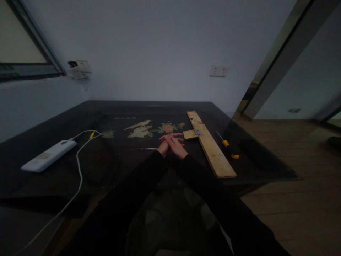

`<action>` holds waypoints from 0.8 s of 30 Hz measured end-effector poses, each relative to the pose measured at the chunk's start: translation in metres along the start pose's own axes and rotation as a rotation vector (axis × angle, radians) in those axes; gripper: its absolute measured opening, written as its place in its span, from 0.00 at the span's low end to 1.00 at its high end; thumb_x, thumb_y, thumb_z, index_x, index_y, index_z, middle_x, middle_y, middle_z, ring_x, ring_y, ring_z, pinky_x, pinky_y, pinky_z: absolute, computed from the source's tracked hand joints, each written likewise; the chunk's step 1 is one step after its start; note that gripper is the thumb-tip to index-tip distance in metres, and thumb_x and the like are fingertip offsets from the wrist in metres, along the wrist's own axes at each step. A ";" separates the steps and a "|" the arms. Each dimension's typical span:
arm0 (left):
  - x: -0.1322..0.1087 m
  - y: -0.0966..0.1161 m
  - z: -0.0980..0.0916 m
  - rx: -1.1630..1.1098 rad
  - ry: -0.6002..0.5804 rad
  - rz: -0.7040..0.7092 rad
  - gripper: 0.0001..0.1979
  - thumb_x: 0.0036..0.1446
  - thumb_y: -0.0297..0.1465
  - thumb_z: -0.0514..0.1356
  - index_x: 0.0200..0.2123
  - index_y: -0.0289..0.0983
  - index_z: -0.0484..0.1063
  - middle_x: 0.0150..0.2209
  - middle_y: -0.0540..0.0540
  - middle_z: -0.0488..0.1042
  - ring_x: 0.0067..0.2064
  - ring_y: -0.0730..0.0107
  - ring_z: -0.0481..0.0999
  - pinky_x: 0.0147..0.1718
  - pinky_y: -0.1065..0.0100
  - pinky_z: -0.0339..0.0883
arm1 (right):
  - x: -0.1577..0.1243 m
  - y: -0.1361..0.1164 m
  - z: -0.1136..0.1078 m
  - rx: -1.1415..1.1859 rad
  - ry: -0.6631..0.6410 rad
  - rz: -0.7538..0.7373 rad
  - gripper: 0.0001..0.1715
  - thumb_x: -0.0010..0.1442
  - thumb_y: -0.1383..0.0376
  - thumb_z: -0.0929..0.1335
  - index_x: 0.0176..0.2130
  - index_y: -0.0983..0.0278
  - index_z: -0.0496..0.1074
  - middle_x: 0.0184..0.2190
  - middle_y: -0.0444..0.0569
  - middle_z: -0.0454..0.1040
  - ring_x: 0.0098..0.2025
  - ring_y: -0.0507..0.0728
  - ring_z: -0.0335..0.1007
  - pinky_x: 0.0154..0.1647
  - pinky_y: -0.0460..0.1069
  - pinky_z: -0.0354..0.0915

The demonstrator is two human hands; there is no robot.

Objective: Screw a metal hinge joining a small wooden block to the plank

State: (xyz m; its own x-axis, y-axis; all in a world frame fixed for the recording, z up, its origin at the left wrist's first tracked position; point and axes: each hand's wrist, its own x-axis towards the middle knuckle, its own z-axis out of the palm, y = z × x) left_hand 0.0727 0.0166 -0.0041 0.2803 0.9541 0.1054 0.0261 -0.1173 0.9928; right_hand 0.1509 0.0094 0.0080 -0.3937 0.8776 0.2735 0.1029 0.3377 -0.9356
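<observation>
My left hand (163, 148) and my right hand (178, 148) cross over each other above the dark table, the right one lying on top. Fingers of both are stretched out and slightly apart, and neither holds anything. Just right of them is a small wooden piece (189, 134), joined by a metal hinge (197, 132) to a long wooden board (213, 149). Beyond the board lies a screwdriver (225, 143) with a yellow and black handle, its shaft pointing away from me.
A white power strip (49, 155) lies on the left of the table (119, 167), its white cable (79, 167) hanging over the front edge. Bird and flower pictures (140, 129) decorate the tabletop. A wall with sockets (218, 71) stands behind. At right is wooden flooring (293, 199).
</observation>
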 end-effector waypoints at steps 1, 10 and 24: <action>0.000 0.000 0.000 -0.059 -0.018 -0.020 0.30 0.66 0.39 0.32 0.61 0.35 0.60 0.44 0.38 0.75 0.46 0.54 0.76 0.48 0.50 0.69 | 0.000 0.000 0.000 -0.002 0.007 -0.001 0.28 0.61 0.45 0.58 0.40 0.62 0.73 0.44 0.48 0.73 0.53 0.61 0.63 0.58 0.54 0.53; -0.003 0.007 -0.001 -0.111 -0.048 -0.081 0.29 0.65 0.41 0.33 0.60 0.39 0.60 0.44 0.39 0.75 0.44 0.54 0.77 0.48 0.51 0.70 | -0.002 -0.007 -0.003 -0.001 -0.005 0.041 0.23 0.61 0.49 0.59 0.37 0.61 0.73 0.42 0.47 0.73 0.53 0.61 0.63 0.57 0.54 0.53; -0.005 0.009 0.000 0.246 0.020 0.055 0.29 0.65 0.35 0.31 0.64 0.38 0.55 0.45 0.40 0.76 0.42 0.56 0.79 0.44 0.54 0.71 | 0.001 -0.002 0.001 0.001 -0.016 0.046 0.21 0.61 0.51 0.58 0.37 0.61 0.71 0.44 0.48 0.70 0.54 0.62 0.61 0.60 0.55 0.49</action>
State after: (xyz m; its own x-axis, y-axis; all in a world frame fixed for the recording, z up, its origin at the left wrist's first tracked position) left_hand 0.0715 0.0103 0.0040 0.2690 0.9494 0.1624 0.2444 -0.2303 0.9419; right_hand 0.1490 0.0098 0.0096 -0.4027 0.8868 0.2269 0.1204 0.2970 -0.9473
